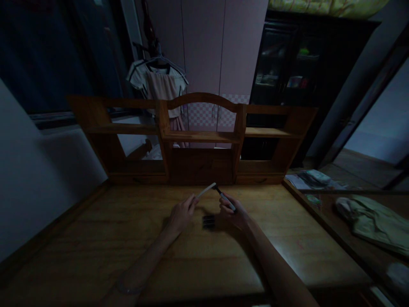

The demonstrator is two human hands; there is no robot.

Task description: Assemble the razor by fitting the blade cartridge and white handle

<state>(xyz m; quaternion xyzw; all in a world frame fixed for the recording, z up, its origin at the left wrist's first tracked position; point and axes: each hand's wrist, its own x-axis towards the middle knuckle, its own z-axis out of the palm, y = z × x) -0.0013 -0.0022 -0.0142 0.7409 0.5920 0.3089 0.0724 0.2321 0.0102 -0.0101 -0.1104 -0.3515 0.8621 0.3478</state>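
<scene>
Black object (208, 221): blurred, kind unclear
Pale strip (206, 190): near end hidden in the left hand (182, 214)
Grey handle (228, 202): partly hidden by the right hand (237, 215)
Forearms (148, 256): cut off below
Cabinet contents (296, 82): too small to tell

Left forearm (153, 250) and right forearm (271, 256) converge forward, left grip (182, 213) and right grip (237, 217) curled, near each other.

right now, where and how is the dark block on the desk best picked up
Probably by its near and far edges, pinched from above on the near side: the dark block seems to lie low on the desk, with the left hand and right hand flanking it. Blur hides finer detail.
</scene>
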